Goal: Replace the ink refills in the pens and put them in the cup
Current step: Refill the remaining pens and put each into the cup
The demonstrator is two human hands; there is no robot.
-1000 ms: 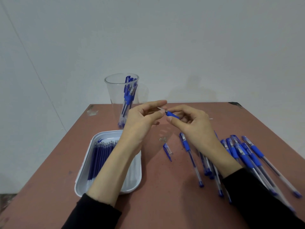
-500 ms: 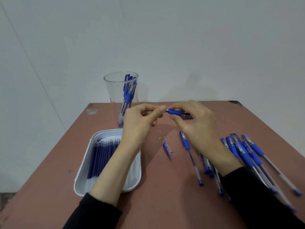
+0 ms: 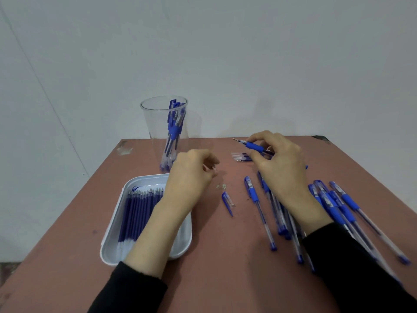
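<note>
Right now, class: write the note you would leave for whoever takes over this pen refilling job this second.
Right hand grips an uncapped pen, tip pointing left.
Left hand hovers by the tray's far corner, fingers curled; whether it holds anything is unclear.
Cup already holds several pens. Tray holds new refills. A loose cap lies on the table between the hands.
Left to do: probably cap this pen, cup it, then work through the pile of pens at right.
</note>
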